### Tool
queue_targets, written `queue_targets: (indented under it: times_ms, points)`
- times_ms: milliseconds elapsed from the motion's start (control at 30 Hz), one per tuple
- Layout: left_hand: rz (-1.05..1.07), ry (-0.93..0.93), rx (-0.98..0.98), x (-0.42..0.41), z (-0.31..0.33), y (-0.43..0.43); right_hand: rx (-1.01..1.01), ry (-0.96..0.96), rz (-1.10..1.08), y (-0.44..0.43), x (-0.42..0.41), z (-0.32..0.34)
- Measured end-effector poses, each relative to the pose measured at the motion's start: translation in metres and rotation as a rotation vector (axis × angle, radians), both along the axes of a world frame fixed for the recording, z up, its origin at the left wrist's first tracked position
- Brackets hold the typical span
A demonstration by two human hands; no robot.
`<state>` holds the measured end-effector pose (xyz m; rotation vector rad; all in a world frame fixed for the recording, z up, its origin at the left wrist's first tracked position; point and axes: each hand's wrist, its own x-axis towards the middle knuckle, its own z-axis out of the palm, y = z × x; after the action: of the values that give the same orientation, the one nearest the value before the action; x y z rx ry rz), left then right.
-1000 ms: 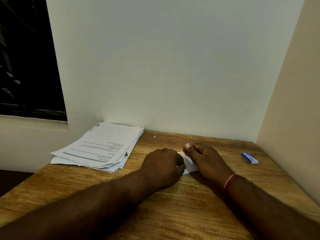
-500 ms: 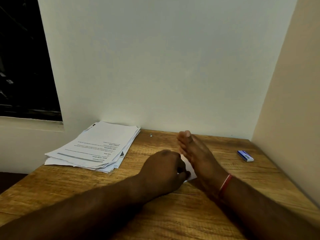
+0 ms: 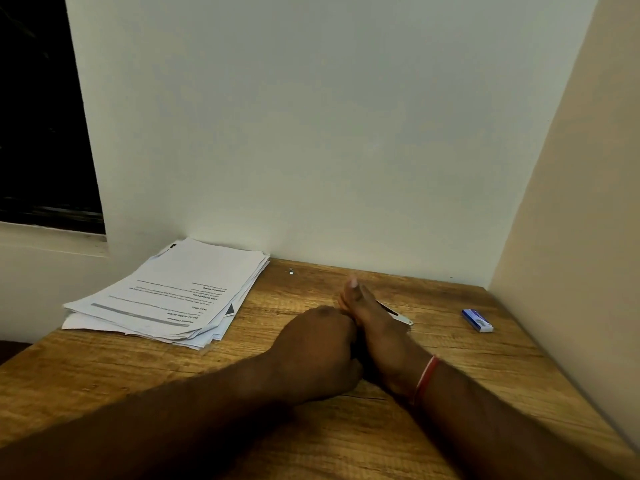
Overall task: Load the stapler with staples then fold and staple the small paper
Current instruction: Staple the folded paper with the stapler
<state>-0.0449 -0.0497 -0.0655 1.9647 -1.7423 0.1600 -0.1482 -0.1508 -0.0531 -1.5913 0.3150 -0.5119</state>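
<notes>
Both forearms come in from the bottom edge & converge mid-frame. L forearm (image 3: 173, 420) runs diagonally up-right, R forearm (image 3: 502, 420) up-left. L hand (image 3: 317, 351) is balled w/ knuckles up and fingers curled under the palm; whether it grips anything can't be seen. R hand (image 3: 375, 330) stands on its little-finger edge, thumb side up, fingers (image 3: 351, 289) straight, held together & pointing away from the body. The hands sit side by side, L knuckles touching the R palm side. R wrist is roughly straight, in line w/ its forearm.
</notes>
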Motion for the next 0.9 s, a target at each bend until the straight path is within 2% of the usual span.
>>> queue_targets:
  times_ms: [167,400,533,700,900]
  points:
    - [0.002,-0.041,-0.026,-0.006,0.001,0.0,-0.04,0.073,0.0,0.002,0.001,0.0]
    - [0.004,-0.005,-0.004,-0.008,0.007,0.004,-0.107,0.163,-0.069,0.005,0.002,0.0]
    - [-0.005,0.002,-0.012,-0.01,0.008,0.006,-0.056,0.203,-0.092,0.005,-0.003,0.0]
    - [-0.009,-0.003,-0.012,-0.011,0.009,0.006,-0.101,0.244,-0.155,0.008,-0.008,0.009]
    - [-0.013,0.028,0.025,-0.008,0.007,0.007,-0.092,0.26,-0.125,0.0,0.001,0.0]
